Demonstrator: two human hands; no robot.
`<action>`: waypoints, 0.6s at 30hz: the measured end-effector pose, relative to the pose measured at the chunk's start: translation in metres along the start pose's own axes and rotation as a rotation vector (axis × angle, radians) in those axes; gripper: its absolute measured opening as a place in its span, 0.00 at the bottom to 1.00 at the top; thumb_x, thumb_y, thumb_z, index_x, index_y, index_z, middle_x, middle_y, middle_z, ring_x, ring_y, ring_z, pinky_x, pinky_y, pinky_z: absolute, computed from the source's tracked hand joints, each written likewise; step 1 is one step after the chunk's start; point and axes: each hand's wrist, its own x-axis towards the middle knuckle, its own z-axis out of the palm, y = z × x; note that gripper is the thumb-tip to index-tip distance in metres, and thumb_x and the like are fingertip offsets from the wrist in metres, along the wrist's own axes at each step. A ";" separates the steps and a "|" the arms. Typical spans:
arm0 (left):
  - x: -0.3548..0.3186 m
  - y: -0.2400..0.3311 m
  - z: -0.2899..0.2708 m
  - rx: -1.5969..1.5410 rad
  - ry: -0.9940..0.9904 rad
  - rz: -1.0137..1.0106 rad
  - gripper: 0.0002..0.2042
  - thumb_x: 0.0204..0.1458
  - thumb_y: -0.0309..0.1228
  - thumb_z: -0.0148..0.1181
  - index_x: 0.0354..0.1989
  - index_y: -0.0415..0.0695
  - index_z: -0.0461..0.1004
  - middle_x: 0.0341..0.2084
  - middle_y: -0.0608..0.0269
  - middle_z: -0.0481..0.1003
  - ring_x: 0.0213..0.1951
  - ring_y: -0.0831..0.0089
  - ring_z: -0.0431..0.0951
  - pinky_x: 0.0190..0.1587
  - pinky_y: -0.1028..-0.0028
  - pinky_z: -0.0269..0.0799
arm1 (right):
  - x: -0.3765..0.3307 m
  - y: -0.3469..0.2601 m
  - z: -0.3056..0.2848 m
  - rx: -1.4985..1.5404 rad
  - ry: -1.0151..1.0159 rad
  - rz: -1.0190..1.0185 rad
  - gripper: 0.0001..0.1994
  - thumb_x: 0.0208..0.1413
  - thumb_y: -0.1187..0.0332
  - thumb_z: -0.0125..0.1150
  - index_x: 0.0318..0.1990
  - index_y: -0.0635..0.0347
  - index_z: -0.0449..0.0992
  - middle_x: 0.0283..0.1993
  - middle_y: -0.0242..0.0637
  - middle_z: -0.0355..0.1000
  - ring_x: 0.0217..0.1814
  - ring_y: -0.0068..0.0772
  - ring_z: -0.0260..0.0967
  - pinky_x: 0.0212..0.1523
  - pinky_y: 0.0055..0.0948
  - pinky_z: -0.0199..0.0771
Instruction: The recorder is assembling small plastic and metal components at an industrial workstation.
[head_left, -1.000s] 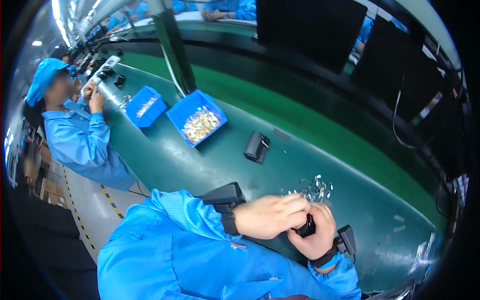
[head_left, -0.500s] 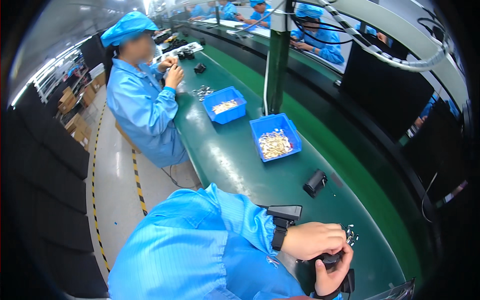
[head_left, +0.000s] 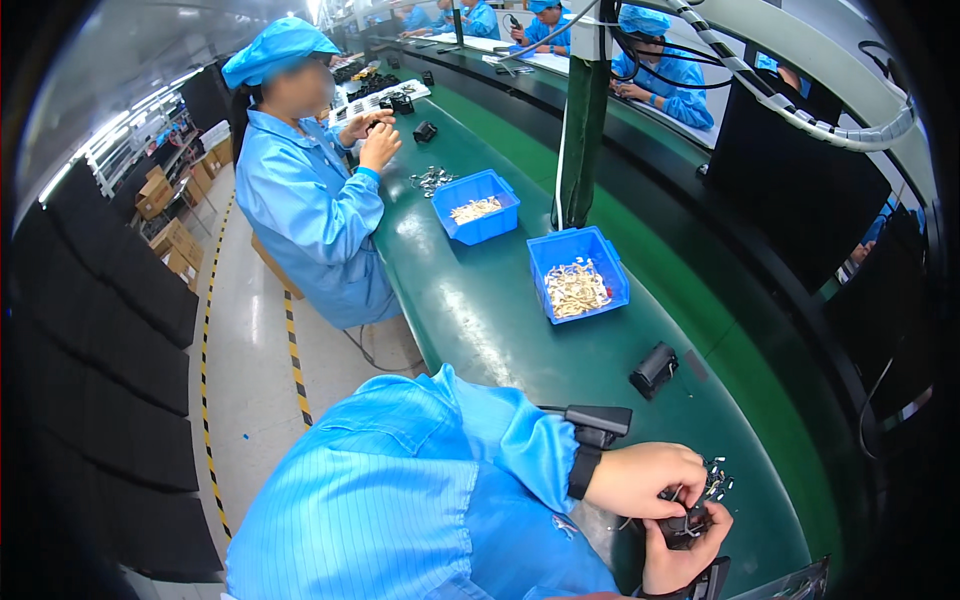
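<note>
My right hand [head_left: 672,568] holds a small black plastic housing [head_left: 684,532] low over the green bench, thumb on the near side and fingers curled round the far side. From the left, my left hand [head_left: 640,482] reaches across, thumb and fingertips pinched together at the top of the housing. Whatever sits between those fingertips is too small and covered to make out. Beside the left fingers lies a little heap of shiny metal pieces [head_left: 719,480]. Another black housing [head_left: 655,370] rests farther up the bench, a thin wire or pin next to it.
Two blue bins [head_left: 535,262] [head_left: 442,208] of small brass-coloured parts stand on the green bench [head_left: 480,345]. A green post [head_left: 582,140] rises behind them. At left a co-worker [head_left: 310,220] handles a small dark part. Black panels [head_left: 800,190] line the right.
The whole view has shifted, so everything sits slightly farther right. My left fingers have drawn into a pinch over the housing, and more of the housing shows. The co-worker's hands have shifted slightly.
</note>
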 end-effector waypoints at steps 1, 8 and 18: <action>0.000 -0.005 0.001 0.004 0.002 -0.006 0.10 0.47 0.25 0.62 0.37 0.42 0.69 0.31 0.62 0.71 0.36 0.66 0.72 0.35 0.69 0.71 | 0.000 -0.002 -0.001 0.006 -0.005 -0.001 0.33 0.36 0.74 0.80 0.52 0.63 0.67 0.47 0.42 0.68 0.49 0.34 0.67 0.53 0.33 0.68; 0.005 -0.017 0.014 -1.168 -0.242 -0.703 0.14 0.52 0.23 0.62 0.46 0.41 0.68 0.31 0.69 0.75 0.31 0.87 0.73 0.28 0.84 0.68 | -0.003 -0.003 -0.003 -0.107 -0.021 -0.042 0.37 0.32 0.73 0.82 0.53 0.63 0.66 0.49 0.44 0.67 0.50 0.38 0.67 0.55 0.34 0.68; -0.001 -0.001 0.021 -0.904 -0.055 -0.490 0.10 0.54 0.28 0.60 0.42 0.39 0.69 0.31 0.65 0.70 0.23 0.83 0.69 0.22 0.83 0.64 | -0.011 0.023 -0.009 0.412 -0.103 -0.111 0.17 0.59 0.73 0.59 0.54 0.65 0.67 0.54 0.45 0.65 0.53 0.39 0.66 0.57 0.36 0.66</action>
